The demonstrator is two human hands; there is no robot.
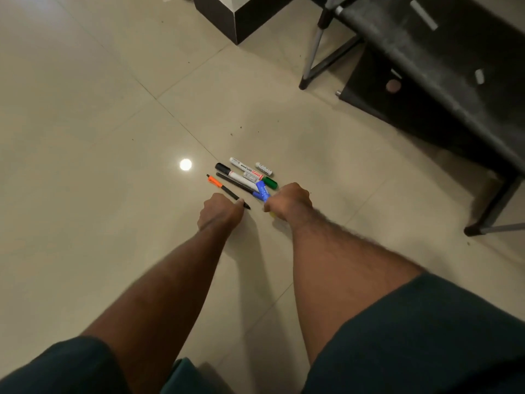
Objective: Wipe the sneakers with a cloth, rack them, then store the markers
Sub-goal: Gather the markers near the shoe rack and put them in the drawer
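Left fingers: where they curl under the left hand, they pinch the near end of a slim black pen with an orange cap; only the thumb tip shows beside the shaft, the rest hidden under the back of the hand.
Right fingers: curled beneath the right hand, closed around a blue-capped marker whose cap sticks out on the left of the fist; a bit of yellow shows under the fist, and I cannot tell what it belongs to.
Orange-capped pen: lies slanted on the floor, orange cap at the far-left end, dark tip poking out just past the left thumb.
Marker cluster: just beyond both hands on the floor, touching or overlapping one another: a thin black pen, a white marker with a black cap, a white whiteboard marker with a red label, a short white marker, a green marker cap against the right knuckles.
Floor: glossy beige tiled floor with thin grout lines, a round light reflection near the left of the markers.
Arms: both bare forearms reach forward, dark teal sleeves at the bottom.
Surroundings: a black fabric rack with grey metal legs stands well apart at the upper right; a dark box-shaped block sits at the top centre.
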